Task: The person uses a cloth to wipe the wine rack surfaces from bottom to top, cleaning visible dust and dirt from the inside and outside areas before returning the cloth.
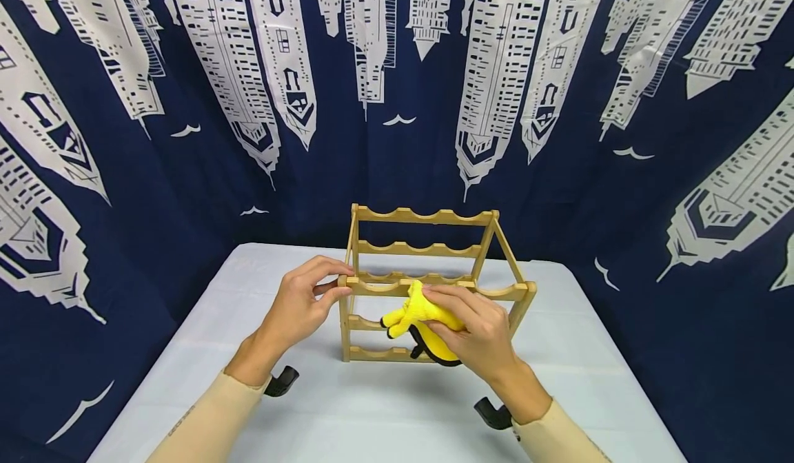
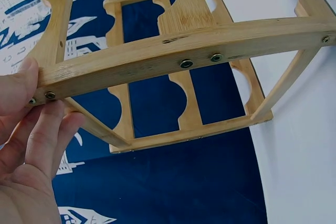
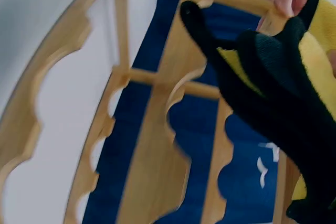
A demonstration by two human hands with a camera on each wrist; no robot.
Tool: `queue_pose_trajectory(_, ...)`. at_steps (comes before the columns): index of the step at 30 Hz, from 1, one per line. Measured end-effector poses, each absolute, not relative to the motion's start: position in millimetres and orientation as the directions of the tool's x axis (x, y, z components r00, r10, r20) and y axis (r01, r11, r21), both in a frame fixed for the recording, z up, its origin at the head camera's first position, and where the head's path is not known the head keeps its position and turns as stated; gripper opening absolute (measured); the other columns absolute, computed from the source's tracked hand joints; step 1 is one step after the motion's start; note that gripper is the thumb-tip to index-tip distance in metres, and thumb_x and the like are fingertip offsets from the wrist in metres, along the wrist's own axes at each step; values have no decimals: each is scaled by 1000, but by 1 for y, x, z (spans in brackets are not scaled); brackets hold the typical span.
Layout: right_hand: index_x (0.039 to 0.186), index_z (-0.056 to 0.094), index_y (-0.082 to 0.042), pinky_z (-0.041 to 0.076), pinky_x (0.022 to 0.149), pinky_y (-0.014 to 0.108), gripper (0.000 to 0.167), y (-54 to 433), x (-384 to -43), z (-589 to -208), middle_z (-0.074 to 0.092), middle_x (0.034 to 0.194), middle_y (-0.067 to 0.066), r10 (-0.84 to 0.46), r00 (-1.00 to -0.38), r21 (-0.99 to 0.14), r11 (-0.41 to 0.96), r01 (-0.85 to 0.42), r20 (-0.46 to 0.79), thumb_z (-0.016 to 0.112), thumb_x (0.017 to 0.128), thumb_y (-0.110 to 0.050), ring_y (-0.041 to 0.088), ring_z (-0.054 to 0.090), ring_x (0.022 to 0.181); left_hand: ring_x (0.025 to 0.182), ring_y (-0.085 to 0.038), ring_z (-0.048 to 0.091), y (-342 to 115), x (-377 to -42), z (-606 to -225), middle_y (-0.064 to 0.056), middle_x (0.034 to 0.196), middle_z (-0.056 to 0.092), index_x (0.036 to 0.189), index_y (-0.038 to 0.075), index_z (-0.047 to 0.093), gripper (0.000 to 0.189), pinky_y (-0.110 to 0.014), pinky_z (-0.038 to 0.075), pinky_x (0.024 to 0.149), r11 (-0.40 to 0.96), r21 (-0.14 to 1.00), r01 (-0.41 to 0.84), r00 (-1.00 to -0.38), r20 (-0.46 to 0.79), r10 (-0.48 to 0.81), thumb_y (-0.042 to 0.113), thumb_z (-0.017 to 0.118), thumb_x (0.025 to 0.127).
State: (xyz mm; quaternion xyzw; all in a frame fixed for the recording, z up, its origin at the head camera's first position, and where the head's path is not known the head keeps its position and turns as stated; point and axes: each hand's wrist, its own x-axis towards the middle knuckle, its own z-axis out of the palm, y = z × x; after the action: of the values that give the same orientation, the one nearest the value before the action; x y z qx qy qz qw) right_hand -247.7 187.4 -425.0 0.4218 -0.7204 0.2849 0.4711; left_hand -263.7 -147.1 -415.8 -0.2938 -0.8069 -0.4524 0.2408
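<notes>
A light wooden wine rack with scalloped rails stands on the white-covered table in the head view. My left hand grips its front left top corner; in the left wrist view, thumb and fingers pinch the end of a side bar that has screws in it. Bunched in my right hand is a yellow cloth with black edging, held at the rack's front top rail. Its dark folds hang before the rack in the right wrist view. The cloth hides part of the front rails.
The table has a white cover. Behind and beside it hangs a dark blue curtain printed with white buildings and birds. A black curved piece sticks out by the left wrist, and a similar one by the right.
</notes>
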Motion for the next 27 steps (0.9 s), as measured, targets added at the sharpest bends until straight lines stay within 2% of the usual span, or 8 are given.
queue_pose_trajectory(3,130,88,-10,74,79,41,34,172,-251,-419,90,122,7,-387,-175,48,503,-863,905,79,114,-39,29,89,100,118,-27,83,-151,-261,-416,-5,130,82,126,9,85,32,-31,73,96,437,596,674,-728,636,256,-2,92,97)
queue_pose_trajectory(5,132,87,-13,71,72,37,33,163,-253,-415,90,123,5,-421,-162,89,515,-852,893,90,107,-33,26,89,101,119,-26,83,-153,-260,-417,-4,130,82,126,11,85,32,-30,73,96,439,600,668,-735,624,265,-1,92,97)
queue_pose_trajectory(7,133,87,-14,68,69,33,42,154,-254,-412,90,124,3,-456,-153,128,529,-839,877,100,95,-26,23,89,100,119,-25,83,-157,-260,-416,-3,131,82,127,13,86,32,-30,73,96,433,612,662,-744,607,279,0,91,99)
queue_pose_trajectory(10,134,87,-17,61,64,27,57,140,-255,-406,89,125,0,-502,-179,153,550,-821,846,109,81,-22,17,87,96,125,-24,82,-163,-261,-414,-1,133,82,130,17,86,30,-31,73,98,429,630,648,-760,574,306,3,87,103)
queue_pose_trajectory(14,132,88,-20,55,63,23,54,121,-257,-399,89,126,-4,-543,-238,160,585,-795,806,109,84,-27,14,86,89,131,-24,81,-170,-261,-411,0,137,83,134,20,84,26,-34,72,103,425,665,614,-790,522,322,8,78,112)
queue_pose_trajectory(19,129,89,-21,56,64,23,46,97,-260,-395,88,125,-7,-554,-309,147,630,-763,773,107,88,-31,14,86,86,132,-35,82,-174,-260,-409,-11,143,82,136,12,79,23,-35,72,102,375,742,555,-828,448,337,14,61,123)
queue_pose_trajectory(23,125,90,-22,61,64,23,47,81,-260,-397,88,119,-8,-532,-348,135,672,-729,772,110,84,-32,12,85,84,132,-36,82,-175,-261,-407,-12,142,82,133,11,78,23,-35,73,100,384,751,537,-839,427,338,18,57,125)
queue_pose_trajectory(27,121,91,-23,62,60,26,48,77,-256,-398,88,112,-9,-491,-391,109,719,-687,778,112,79,-32,15,80,74,130,-35,84,-175,-262,-404,-10,141,83,124,13,78,20,-35,73,99,401,733,550,-833,441,335,18,59,124)
